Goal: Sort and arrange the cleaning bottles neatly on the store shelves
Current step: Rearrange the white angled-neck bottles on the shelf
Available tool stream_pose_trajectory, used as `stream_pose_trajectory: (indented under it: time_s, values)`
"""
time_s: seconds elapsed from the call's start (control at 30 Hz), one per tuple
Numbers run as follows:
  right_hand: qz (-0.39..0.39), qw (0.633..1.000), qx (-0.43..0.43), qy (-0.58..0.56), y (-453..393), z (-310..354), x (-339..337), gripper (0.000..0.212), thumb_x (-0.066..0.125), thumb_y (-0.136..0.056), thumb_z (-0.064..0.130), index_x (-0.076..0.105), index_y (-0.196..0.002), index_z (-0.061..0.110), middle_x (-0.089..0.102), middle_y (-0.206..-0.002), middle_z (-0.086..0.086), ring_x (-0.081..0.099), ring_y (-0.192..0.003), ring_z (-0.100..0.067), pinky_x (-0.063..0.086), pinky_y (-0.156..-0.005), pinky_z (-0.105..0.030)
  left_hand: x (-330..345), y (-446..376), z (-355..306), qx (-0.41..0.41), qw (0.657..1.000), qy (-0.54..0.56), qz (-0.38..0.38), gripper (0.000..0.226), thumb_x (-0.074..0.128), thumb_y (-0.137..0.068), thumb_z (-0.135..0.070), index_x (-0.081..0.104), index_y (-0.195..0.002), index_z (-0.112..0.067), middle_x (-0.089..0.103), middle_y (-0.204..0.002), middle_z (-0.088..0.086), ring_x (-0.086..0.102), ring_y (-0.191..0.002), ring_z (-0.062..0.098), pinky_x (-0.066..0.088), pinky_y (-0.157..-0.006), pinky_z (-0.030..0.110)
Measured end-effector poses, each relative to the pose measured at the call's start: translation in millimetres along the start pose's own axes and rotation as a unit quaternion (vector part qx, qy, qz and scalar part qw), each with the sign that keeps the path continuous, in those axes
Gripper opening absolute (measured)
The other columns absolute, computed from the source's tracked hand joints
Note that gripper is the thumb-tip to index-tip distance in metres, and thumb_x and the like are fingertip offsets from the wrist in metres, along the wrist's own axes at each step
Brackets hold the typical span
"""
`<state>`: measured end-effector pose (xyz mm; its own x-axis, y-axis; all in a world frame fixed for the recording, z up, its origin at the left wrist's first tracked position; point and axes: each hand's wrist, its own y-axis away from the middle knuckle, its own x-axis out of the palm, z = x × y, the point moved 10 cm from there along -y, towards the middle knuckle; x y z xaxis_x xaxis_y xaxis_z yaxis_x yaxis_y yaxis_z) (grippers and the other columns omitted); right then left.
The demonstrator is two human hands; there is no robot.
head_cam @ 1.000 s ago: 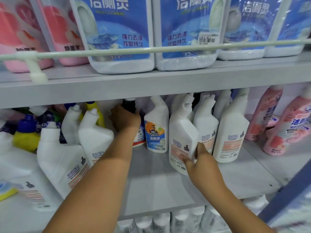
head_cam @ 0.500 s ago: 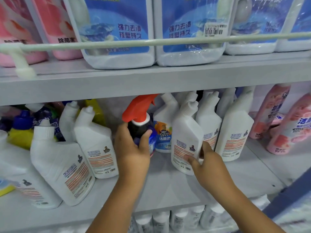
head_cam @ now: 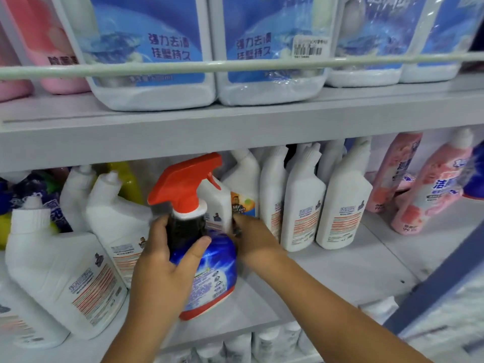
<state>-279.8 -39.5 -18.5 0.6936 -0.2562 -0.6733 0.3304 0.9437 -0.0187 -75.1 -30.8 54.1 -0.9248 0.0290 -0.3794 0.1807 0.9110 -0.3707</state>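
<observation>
The left hand point(head_cam: 167, 260) is gripping the dark neck of a red-trigger spray bottle point(head_cam: 201, 255) at the front of the middle shelf point(head_cam: 340, 273) — the right hand point(head_cam: 252, 241) is reaching behind it, fingers on a white angled-neck bottle point(head_cam: 218, 205), its grip too blurred and hidden to tell.

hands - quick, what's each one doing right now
Left hand: grips the neck of the blue spray bottle with the red trigger.
Right hand: fingers on a white angled-neck bottle; grip cannot be told.
</observation>
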Motion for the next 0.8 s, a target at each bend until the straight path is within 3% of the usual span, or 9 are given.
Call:
stream_pose_trajectory:
  time_s: [0.13, 0.2, 0.3, 0.37, 0.43, 0.53, 0.6, 0.7, 0.8]
  values:
    - [-0.014, 1.000, -0.011, -0.016, 19.0, -9.2, -22.7, 0.028, 0.063, -0.094, 0.037, 0.071, -0.118, 0.026, 0.072, -0.117, 0.007, 0.068, -0.102, -0.011, 0.053, -0.094, -0.029, 3.9, -3.2, -0.2, -0.008, 1.000, 0.012, 0.009, 0.061, 0.078, -0.074, -0.053, 0.042, -0.123, -0.047, 0.062, -0.106, -0.008, 0.056, -0.097, 0.021, 0.039, -0.082, 0.035]
    - [-0.104, 0.992, -0.024, -0.072, 43.5, -16.2, -65.4, 0.016, 0.066, -0.095, 0.028, 0.075, -0.107, 0.022, 0.076, -0.099, 0.005, 0.070, -0.085, -0.011, 0.054, -0.082, -0.026, 13.6, -5.7, -3.3, -0.007, 0.999, 0.025, 0.025, 0.060, 0.073, -0.071, -0.053, 0.046, -0.125, -0.043, 0.060, -0.107, -0.009, 0.052, -0.097, 0.018, 0.036, -0.083, 0.032]
    - [-0.241, 0.960, -0.032, -0.138, 88.3, -33.8, -139.7, 0.012, 0.064, -0.097, 0.018, 0.074, -0.093, 0.024, 0.075, -0.087, 0.009, 0.071, -0.079, -0.009, 0.058, -0.073, -0.030, 34.9, -11.2, -4.9, -0.017, 0.997, 0.047, 0.056, 0.051, 0.082, -0.084, -0.029, 0.053, -0.126, -0.035, 0.060, -0.107, -0.010, 0.051, -0.099, 0.014, 0.036, -0.080, 0.027]
    - [-0.359, 0.923, -0.036, -0.129, 121.4, -46.7, -195.6, 0.012, 0.063, -0.097, 0.018, 0.071, -0.094, 0.026, 0.073, -0.091, 0.009, 0.069, -0.082, -0.003, 0.054, -0.073, -0.019, 50.3, -16.3, -7.6, -0.020, 0.995, 0.053, 0.084, 0.044, 0.077, -0.087, -0.024, 0.051, -0.115, -0.046, 0.062, -0.103, -0.018, 0.055, -0.095, 0.009, 0.039, -0.072, 0.016]
    - [-0.426, 0.897, -0.038, -0.114, 140.0, -57.9, -238.9, 0.010, 0.066, -0.095, 0.016, 0.067, -0.100, 0.025, 0.070, -0.099, 0.005, 0.066, -0.086, 0.002, 0.050, -0.076, -0.010, 61.5, -17.6, -14.4, -0.026, 0.992, 0.067, 0.100, 0.048, 0.081, -0.084, -0.028, 0.052, -0.101, -0.062, 0.063, -0.104, -0.023, 0.061, -0.092, -0.001, 0.041, -0.071, 0.010]
    - [-0.361, 0.927, 0.001, -0.100, 117.2, -84.9, -258.0, 0.024, 0.075, -0.090, 0.019, 0.063, -0.111, 0.021, 0.064, -0.105, 0.011, 0.063, -0.091, 0.007, 0.047, -0.080, -0.005, 74.4, -6.9, -25.7, -0.036, 0.991, 0.072, 0.104, 0.061, 0.085, -0.081, -0.031, 0.047, -0.089, -0.078, 0.064, -0.105, -0.024, 0.060, -0.096, -0.005, 0.043, -0.073, 0.016]
    - [-0.306, 0.946, 0.033, -0.098, 98.8, -104.0, -251.0, 0.048, 0.080, -0.086, 0.026, 0.060, -0.129, 0.017, 0.059, -0.119, 0.006, 0.061, -0.104, -0.007, 0.048, -0.090, -0.018, 82.0, 3.0, -31.1, -0.033, 0.993, 0.054, 0.099, 0.062, 0.082, -0.083, -0.027, 0.046, -0.092, -0.078, 0.062, -0.102, -0.030, 0.058, -0.092, -0.013, 0.042, -0.073, 0.014]
    - [-0.303, 0.947, 0.018, -0.108, 96.1, -112.9, -242.2, 0.055, 0.079, -0.086, 0.031, 0.058, -0.136, 0.020, 0.059, -0.124, 0.006, 0.059, -0.110, -0.013, 0.049, -0.095, -0.028, 89.9, 13.8, -39.8, -0.023, 0.994, 0.046, 0.094, 0.046, 0.079, -0.085, -0.026, 0.051, -0.105, -0.057, 0.062, -0.098, -0.030, 0.059, -0.082, -0.020, 0.041, -0.063, 0.004]
    - [-0.310, 0.943, 0.003, -0.116, 100.8, -119.5, -242.1, 0.054, 0.078, -0.086, 0.032, 0.057, -0.135, 0.023, 0.064, -0.124, 0.005, 0.061, -0.110, -0.013, 0.052, -0.096, -0.032, 91.4, 17.5, -47.9, -0.021, 0.995, 0.050, 0.086, 0.044, 0.077, -0.087, -0.024, 0.050, -0.117, -0.045, 0.064, -0.098, -0.024, 0.062, -0.079, -0.018, 0.045, -0.058, 0.003]
